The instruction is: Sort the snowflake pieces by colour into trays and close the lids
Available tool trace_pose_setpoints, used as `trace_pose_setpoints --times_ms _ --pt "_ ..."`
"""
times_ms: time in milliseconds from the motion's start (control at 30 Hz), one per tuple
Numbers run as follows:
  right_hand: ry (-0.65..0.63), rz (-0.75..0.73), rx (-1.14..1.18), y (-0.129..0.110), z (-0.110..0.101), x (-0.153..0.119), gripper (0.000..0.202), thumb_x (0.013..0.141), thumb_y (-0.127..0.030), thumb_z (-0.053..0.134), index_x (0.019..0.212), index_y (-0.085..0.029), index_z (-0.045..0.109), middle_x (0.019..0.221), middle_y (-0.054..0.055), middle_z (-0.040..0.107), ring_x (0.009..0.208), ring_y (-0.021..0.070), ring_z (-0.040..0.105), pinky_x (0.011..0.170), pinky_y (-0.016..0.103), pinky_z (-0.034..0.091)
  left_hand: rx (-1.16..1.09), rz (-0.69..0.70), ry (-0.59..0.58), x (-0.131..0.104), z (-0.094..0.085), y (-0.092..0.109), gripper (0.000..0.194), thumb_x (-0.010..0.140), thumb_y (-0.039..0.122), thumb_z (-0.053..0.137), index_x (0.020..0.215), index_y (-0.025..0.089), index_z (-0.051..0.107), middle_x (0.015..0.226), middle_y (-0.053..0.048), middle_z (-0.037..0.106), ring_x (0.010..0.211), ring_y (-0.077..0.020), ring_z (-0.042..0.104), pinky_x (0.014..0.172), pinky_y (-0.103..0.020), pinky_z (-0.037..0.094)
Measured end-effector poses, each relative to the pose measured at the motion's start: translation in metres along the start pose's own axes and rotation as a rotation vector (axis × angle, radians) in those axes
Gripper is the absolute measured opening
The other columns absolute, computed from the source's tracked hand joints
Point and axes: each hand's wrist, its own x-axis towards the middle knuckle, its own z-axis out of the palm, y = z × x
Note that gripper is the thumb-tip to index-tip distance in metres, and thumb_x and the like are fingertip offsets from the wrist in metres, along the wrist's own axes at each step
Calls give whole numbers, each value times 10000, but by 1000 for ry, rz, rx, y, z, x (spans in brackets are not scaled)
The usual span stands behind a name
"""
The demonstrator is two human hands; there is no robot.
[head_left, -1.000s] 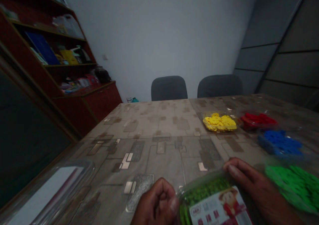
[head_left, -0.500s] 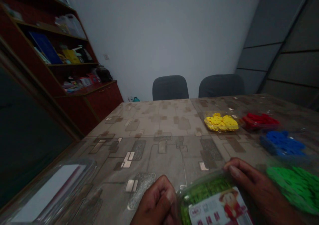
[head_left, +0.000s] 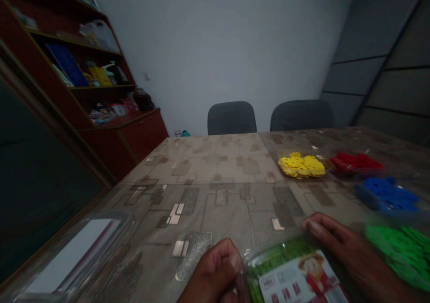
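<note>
A clear plastic box [head_left: 277, 260] of green pieces, with a printed label showing a cartoon figure in a hat, is at the bottom of the view. My left hand [head_left: 215, 274] is closed on its left edge, thumb bent against the side. My right hand [head_left: 346, 251] grips the far right corner, its fingertips on the rim. The near part of the box is cut off by the frame. Just right of my right hand lies a tub of bright green pieces [head_left: 399, 253].
Clear tubs of yellow pieces [head_left: 302, 165], red pieces [head_left: 356, 163] and blue pieces [head_left: 389, 193] stand on the right of the patterned table [head_left: 231, 227]. At the left edge lies a clear plastic lid [head_left: 75, 256] with a white label. Two chairs [head_left: 231, 118] stand behind the table.
The view has shifted slightly, so everything sits a little further right. Both hands keep their hold on the box, with little other movement.
</note>
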Motion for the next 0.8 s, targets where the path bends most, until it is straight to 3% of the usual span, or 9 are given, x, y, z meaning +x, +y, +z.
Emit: trace_pose_setpoints --times_ms 267,367,567,800 --pt "42 34 58 -10 11 3 538 701 -736 620 729 -206 530 579 -49 541 506 126 520 473 222 410 43 -82 64 4 -3 2 460 693 467 816 657 184 455 562 55 541 459 -64 500 444 -176 470" --pt "7 30 52 -8 11 9 576 651 -762 640 712 -200 526 562 -59 513 497 118 495 475 223 397 89 -58 105 5 -2 3 467 690 503 802 664 182 464 576 49 553 487 -80 527 441 -182 482" --pt "56 -22 67 1 7 15 506 729 -694 626 706 -198 526 565 -66 467 498 111 461 476 218 356 185 -29 110 7 0 6 478 699 548 775 670 170 484 553 44 559 444 -76 552 416 -171 492" --pt "54 12 -4 -19 12 8 551 617 -743 639 646 -206 521 563 -42 513 509 136 487 496 248 377 279 30 129 10 -8 1 472 723 566 745 705 172 486 548 42 584 417 -75 552 403 -177 493"
